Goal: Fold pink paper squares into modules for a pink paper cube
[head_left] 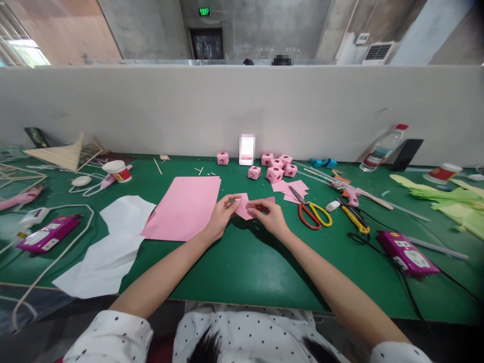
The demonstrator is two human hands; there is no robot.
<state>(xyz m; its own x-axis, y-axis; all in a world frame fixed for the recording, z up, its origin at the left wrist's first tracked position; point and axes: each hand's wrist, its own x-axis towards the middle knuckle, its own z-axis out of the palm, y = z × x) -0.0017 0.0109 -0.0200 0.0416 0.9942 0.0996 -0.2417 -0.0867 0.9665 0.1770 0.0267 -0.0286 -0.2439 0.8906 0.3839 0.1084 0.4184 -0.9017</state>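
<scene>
A small piece of pink paper (pixel 244 207) is held just above the green table (pixel 242 272) between both my hands. My left hand (pixel 222 216) pinches its left edge with closed fingers. My right hand (pixel 269 216) grips its right side, fingers curled over it. A large pink sheet (pixel 185 206) lies flat just left of my left hand. Several folded pink paper cubes (pixel 275 167) sit farther back near the white partition.
Red-and-yellow scissors (pixel 312 212), a utility knife (pixel 355 218) and a pink glue gun (pixel 350 194) lie to the right. Pink power strips (pixel 406 253) (pixel 47 234) with cables sit at both sides. White paper (pixel 109 247) lies front left; green paper (pixel 459 204) far right; a water bottle (pixel 381 148) leans on the partition.
</scene>
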